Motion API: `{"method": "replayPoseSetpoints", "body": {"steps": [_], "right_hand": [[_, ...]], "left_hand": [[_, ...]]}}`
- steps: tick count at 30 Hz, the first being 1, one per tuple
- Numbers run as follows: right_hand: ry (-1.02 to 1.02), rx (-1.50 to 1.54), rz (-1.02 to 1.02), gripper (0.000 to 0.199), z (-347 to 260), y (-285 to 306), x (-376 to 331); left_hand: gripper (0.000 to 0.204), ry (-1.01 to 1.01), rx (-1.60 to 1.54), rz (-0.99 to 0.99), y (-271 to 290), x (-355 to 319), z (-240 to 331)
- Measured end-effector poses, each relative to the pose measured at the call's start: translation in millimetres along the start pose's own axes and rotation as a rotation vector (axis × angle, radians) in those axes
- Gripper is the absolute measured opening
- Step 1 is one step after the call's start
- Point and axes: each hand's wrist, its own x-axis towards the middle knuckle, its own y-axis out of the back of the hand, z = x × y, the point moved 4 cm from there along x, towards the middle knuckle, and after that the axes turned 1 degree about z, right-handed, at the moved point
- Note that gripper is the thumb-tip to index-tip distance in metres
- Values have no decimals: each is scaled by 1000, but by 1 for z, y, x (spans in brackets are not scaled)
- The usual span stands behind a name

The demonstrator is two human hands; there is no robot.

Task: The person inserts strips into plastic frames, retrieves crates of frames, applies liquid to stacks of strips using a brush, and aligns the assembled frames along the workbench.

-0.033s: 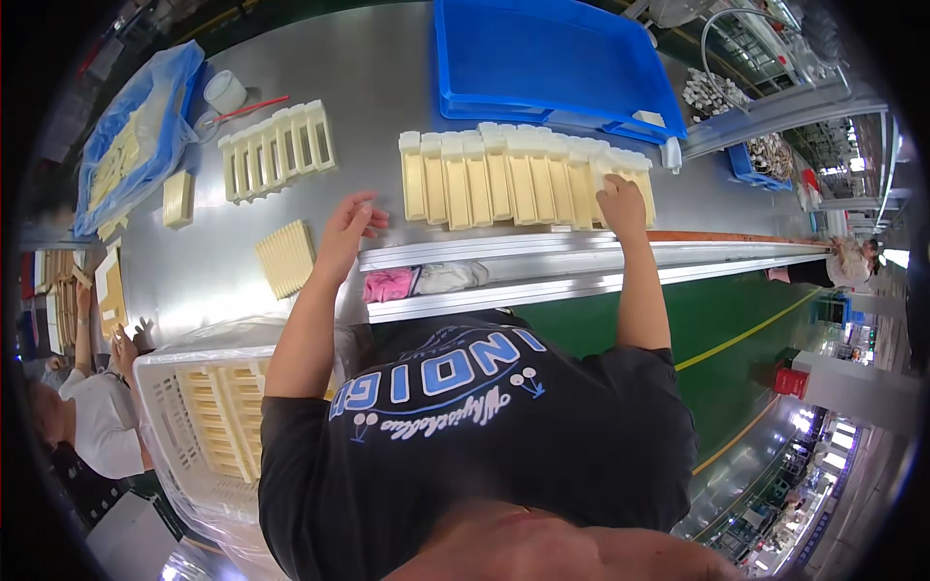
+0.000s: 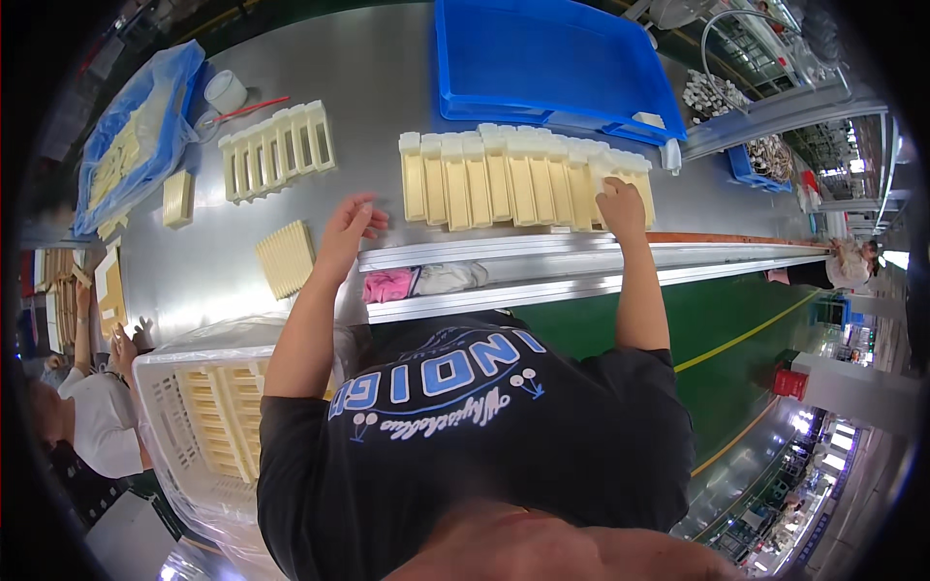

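Note:
A long row of cream, narrow box-like plastic pieces with whitish ends lies side by side on the metal table. At the right end of this row is my right hand, its fingers closed and pressed together against the pieces. What is between those fingertips is hidden. My left hand hovers by the table's near edge, left of the row, with fingers apart and nothing in it. Close to it on the left lies a ribbed cream block. Farther off stands a cream slotted frame.
A blue tray sits behind the row. At far left are a bag-lined blue bin, a white cup and a red stick. A white crate with cream frames stands beside me. A co-worker is at left.

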Motion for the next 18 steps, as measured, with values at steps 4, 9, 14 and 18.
{"method": "replayPoseSetpoints", "body": {"steps": [4,9,14,18], "right_hand": [[19,-2,-36,34,8,-11,7],[207,18,61,34,28,-44,12],[235,-53,74,27,21,-39,2],[494,-30,243,26,-71,-19,-18]], "left_hand": [[25,19,35,8,2,3,-3],[26,49,14,127,7,1,-17],[22,-39,6,124,1,7,-26],[21,-142,55,197,11,7,-28]]}}
